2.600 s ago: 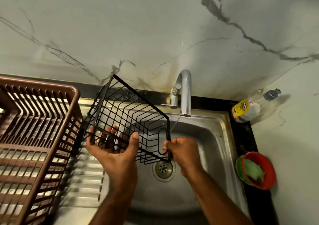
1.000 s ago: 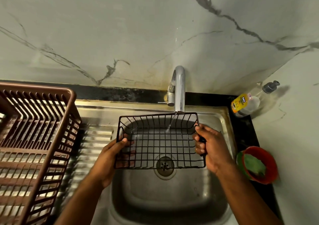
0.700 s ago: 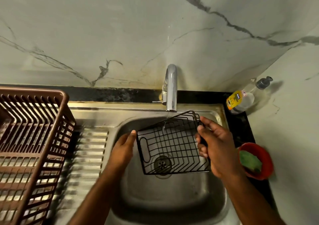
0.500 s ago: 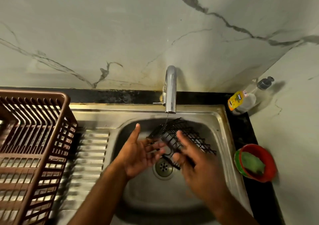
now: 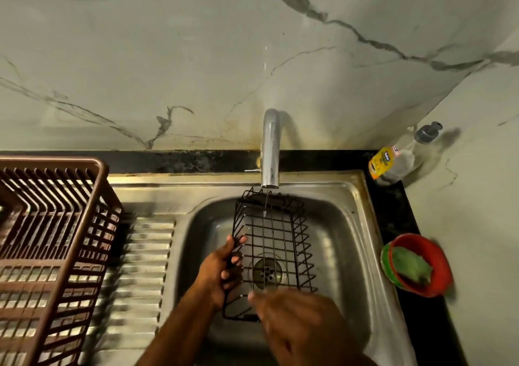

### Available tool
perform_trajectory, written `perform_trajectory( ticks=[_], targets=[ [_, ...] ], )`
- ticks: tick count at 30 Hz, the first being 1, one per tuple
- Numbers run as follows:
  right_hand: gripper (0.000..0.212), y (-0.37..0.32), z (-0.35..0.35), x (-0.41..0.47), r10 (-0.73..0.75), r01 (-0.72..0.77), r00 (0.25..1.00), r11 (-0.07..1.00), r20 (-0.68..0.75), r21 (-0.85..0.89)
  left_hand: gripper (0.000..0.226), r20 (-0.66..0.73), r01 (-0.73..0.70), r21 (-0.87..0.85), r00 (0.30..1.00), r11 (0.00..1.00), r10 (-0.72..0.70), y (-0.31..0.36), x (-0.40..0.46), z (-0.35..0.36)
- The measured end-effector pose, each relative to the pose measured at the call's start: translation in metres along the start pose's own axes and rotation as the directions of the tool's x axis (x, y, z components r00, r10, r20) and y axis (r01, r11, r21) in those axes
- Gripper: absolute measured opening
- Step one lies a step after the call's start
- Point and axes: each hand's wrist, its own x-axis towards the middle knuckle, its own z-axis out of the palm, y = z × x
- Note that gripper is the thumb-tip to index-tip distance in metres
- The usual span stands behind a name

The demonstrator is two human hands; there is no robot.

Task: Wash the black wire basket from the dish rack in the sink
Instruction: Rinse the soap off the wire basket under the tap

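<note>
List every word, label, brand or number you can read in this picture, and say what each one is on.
Yellow label on the clear pump bottle at the sink's back right corner: it bears dark print, too small and blurred to read.
Small white tag with red marks beside that label, on the same bottle: unreadable.
Black wire basket, tap, brown dish rack, red bowl: no text visible.

Your left hand [image 5: 217, 271] and right hand [image 5: 297, 322] were bare, with no gloves, rings or watch visible. Both forearms were uncovered as far as the frame's lower edge, no sleeve showing. Your right hand was blurred.
</note>
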Motion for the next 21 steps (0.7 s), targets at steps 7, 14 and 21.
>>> perform_trajectory(
  ticks=[7, 14, 21],
  targets=[
    [0.082, 0.072, 0.031, 0.098, 0.485, -0.459, 0.869, 0.865, 0.1, -0.201, 0.035, 0.058, -0.049, 0.134, 0.997, 0.99, 0.041, -0.011, -0.008, 0.003],
    [0.09, 0.033, 0.039, 0.131, 0.405, -0.388, 0.914, 0.895, 0.034, -0.22, 0.04, 0.091, -0.21, 0.112, 0.975, 0.971, 0.201, 0.0, 0.005, 0.002],
    [0.083, 0.016, 0.051, 0.092, 0.454, -0.447, 0.891, 0.878, -0.002, -0.17, 0.065, 0.083, -0.207, 0.152, 0.977, 0.967, 0.196, 0.007, 0.009, 0.005]
  ],
)
